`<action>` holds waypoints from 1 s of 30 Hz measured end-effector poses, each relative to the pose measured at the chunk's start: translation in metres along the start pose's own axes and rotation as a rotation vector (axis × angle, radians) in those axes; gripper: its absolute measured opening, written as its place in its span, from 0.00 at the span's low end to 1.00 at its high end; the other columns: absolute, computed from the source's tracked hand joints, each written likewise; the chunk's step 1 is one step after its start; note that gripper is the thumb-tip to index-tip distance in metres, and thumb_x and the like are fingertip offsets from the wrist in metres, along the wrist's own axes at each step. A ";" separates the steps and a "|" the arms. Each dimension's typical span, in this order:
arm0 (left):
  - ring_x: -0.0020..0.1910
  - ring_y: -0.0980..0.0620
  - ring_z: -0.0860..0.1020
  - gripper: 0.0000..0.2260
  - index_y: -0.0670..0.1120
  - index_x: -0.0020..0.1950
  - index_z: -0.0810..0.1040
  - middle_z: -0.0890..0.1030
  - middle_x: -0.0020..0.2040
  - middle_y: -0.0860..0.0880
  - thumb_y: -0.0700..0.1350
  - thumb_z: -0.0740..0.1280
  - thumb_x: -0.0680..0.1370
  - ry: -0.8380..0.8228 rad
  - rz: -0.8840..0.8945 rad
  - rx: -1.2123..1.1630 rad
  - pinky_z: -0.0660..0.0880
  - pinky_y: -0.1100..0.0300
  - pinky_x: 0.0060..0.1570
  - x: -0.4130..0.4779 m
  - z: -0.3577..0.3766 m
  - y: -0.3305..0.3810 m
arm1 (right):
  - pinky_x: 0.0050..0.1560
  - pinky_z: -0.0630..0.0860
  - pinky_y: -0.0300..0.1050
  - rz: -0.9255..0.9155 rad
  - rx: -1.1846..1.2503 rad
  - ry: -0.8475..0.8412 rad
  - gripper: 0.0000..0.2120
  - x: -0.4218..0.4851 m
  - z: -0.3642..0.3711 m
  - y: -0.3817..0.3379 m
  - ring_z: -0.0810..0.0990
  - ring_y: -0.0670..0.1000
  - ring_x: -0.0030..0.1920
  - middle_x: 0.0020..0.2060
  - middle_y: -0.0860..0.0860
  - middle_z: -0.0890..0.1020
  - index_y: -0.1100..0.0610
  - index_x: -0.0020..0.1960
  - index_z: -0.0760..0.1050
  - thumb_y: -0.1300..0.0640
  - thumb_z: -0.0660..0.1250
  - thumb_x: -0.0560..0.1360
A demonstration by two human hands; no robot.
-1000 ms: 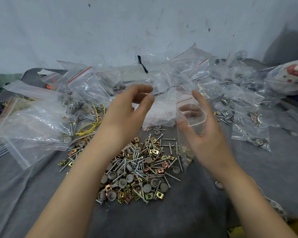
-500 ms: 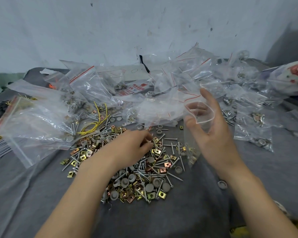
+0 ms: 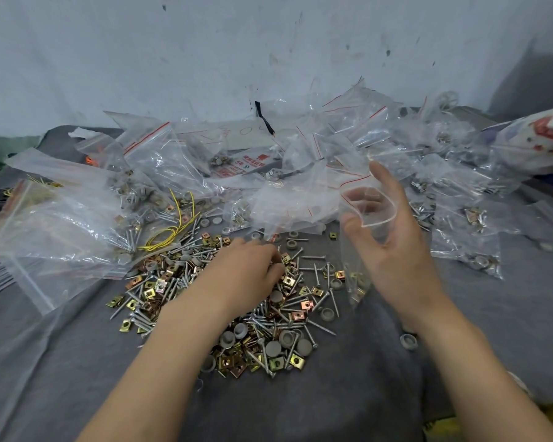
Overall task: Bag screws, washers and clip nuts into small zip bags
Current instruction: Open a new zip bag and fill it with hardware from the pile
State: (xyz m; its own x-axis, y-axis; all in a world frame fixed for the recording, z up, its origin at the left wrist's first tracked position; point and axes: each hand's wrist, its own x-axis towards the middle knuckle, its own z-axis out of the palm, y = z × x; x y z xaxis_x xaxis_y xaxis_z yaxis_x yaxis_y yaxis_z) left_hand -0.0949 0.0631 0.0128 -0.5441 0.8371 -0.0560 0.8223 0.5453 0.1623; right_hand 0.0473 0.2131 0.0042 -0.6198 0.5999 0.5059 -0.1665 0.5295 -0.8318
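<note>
Fingers [image 3: 384, 180] of the right hand [image 3: 396, 256] hold open the mouth of a small zip bag [image 3: 353, 269]. The thumb is on the near lip and the other fingers are curled behind the far lip, so the opening stands as a wide loop. The clear bag hangs from that hand above the grey cloth [image 3: 300, 406], its lower end over the right side of the pile [image 3: 268, 330]. A few brass-coloured pieces show at the bag's bottom; whether they lie inside it or behind it cannot be told.

The left hand [image 3: 246, 272] rests palm down on the middle of the pile, its fingers [image 3: 268, 254] drawn close together and curled, the tips buried among the pieces. Whether they grip anything cannot be told.

The pile sits at the centre of the cloth, a tangle of screws [image 3: 312, 257], round grey washers [image 3: 273, 348] and brass-coloured clip nuts [image 3: 149, 293]. One stray washer [image 3: 408, 342] lies apart, just beside the right wrist.

Large clear bags [image 3: 61, 224] with red zip strips sprawl toward the left edge, and a coil of yellow wire [image 3: 173, 228] lies between them and the pile. Small filled bags [image 3: 466, 215] are heaped along the far edge and toward the right edge, below a scuffed pale wall [image 3: 205, 59].
</note>
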 end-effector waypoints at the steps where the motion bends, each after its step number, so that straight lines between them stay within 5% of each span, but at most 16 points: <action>1: 0.62 0.47 0.70 0.15 0.51 0.64 0.75 0.77 0.62 0.50 0.56 0.56 0.83 0.012 -0.007 -0.003 0.68 0.49 0.64 0.000 0.001 0.002 | 0.67 0.72 0.56 0.000 -0.003 0.001 0.34 0.000 0.000 0.000 0.76 0.43 0.63 0.58 0.38 0.79 0.39 0.77 0.60 0.36 0.66 0.74; 13: 0.70 0.42 0.66 0.25 0.49 0.70 0.71 0.70 0.69 0.45 0.63 0.54 0.81 0.053 -0.191 0.063 0.63 0.45 0.68 0.014 0.013 0.012 | 0.64 0.71 0.47 0.009 -0.006 -0.002 0.34 -0.001 -0.003 0.002 0.75 0.42 0.63 0.58 0.38 0.79 0.40 0.77 0.60 0.37 0.66 0.74; 21: 0.65 0.45 0.69 0.10 0.56 0.59 0.76 0.76 0.61 0.49 0.57 0.60 0.81 0.017 -0.138 -0.054 0.65 0.46 0.65 0.017 0.005 0.014 | 0.69 0.71 0.56 0.020 -0.003 -0.006 0.32 0.001 -0.008 0.002 0.75 0.44 0.65 0.58 0.39 0.79 0.43 0.77 0.61 0.43 0.67 0.75; 30: 0.65 0.45 0.69 0.12 0.53 0.60 0.75 0.75 0.63 0.47 0.56 0.59 0.82 -0.014 -0.120 -0.019 0.66 0.47 0.64 0.016 0.005 0.015 | 0.62 0.69 0.39 0.015 -0.029 -0.007 0.32 0.000 -0.007 0.002 0.75 0.41 0.63 0.57 0.39 0.80 0.44 0.78 0.61 0.46 0.67 0.76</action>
State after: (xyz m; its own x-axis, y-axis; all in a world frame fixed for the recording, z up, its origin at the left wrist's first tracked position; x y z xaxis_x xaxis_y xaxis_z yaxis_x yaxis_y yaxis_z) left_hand -0.0905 0.0852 0.0099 -0.6360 0.7665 -0.0895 0.7482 0.6408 0.1720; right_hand 0.0521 0.2187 0.0043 -0.6272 0.6041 0.4916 -0.1347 0.5375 -0.8325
